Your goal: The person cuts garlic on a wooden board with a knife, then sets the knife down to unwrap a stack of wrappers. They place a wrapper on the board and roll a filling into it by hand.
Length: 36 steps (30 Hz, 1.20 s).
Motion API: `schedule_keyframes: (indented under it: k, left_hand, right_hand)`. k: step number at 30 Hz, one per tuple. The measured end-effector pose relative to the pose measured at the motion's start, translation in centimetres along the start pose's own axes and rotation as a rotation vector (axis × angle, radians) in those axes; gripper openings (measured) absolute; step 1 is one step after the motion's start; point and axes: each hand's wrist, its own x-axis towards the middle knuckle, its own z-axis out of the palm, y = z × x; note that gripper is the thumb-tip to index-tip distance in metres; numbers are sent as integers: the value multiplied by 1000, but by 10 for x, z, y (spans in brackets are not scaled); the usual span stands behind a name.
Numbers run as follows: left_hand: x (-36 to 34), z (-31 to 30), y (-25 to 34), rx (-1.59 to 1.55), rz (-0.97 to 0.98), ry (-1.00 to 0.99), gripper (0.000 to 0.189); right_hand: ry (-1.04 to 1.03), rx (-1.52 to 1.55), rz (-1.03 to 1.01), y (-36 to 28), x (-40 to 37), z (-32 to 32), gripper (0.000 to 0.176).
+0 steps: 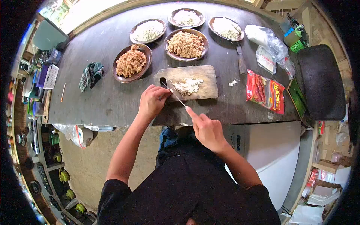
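A wooden cutting board [208, 80] lies near the table's front edge, with a heap of pale, finely chopped food [189, 86] on its middle. My right hand [207, 129] is wrapped round the handle of a knife [179, 100], index finger stretched towards the blade. The blade slants up and left across the board's lower left part, beside my left fingertips. My left hand [152, 100] is closed at the board's left end, its fingers bent together; whatever they pinch is hidden.
Behind the board stand plates of fried brown pieces [131, 61] [185, 44] and of pale shreds [149, 30] [186, 17] [226, 28]. To the right are a second knife [241, 60], a red sausage packet [264, 92] and plastic bags [266, 47]. A checked cloth [91, 76] lies left.
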Motion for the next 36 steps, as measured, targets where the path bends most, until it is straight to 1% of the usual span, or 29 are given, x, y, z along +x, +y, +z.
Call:
schedule_keyframes:
  k: [3,5,8,9,10,11,15,17,20,23,27,30,32,36]
  left_hand:
    - [0,1,-2,0,6,9,11]
    - [0,2,-2,-11,9,15,11]
    - [0,-2,2,-10,-26,-15,11]
    - [0,-3,5,0,-65,-34,11]
    - [0,-3,6,10,-104,-52,11]
    - [0,-3,5,12,-102,-50,11]
    - [-1,2,2,-19,-68,-4,11]
    - [-2,2,2,-31,-44,17,11]
    - [-2,1,1,-14,-33,13,10]
    - [-2,3,0,33,-9,12,15]
    - [-2,2,0,12,-20,18,12]
    - [-3,3,1,-3,-24,13,10]
    - [-3,4,0,0,-23,11,10]
    - [-5,7,0,-26,-28,61,12]
  right_hand:
    - [19,-13,8,-1,4,5,58]
    - [-7,-79,-7,0,5,11,67]
    - [10,-110,-10,0,11,18,69]
    - [11,-110,-11,0,13,19,69]
    - [41,-101,-4,0,15,20,65]
    - [72,-91,1,0,17,20,61]
    - [90,-68,-1,2,14,18,61]
    - [59,-46,15,4,8,18,69]
    - [47,-14,-3,5,2,13,68]
    - [23,-12,-23,2,-1,13,68]
    - [28,-21,-32,3,2,18,71]
    - [19,-105,-23,1,6,22,73]
    - [44,-112,3,0,11,23,62]
    - [78,-98,-3,1,13,20,62]
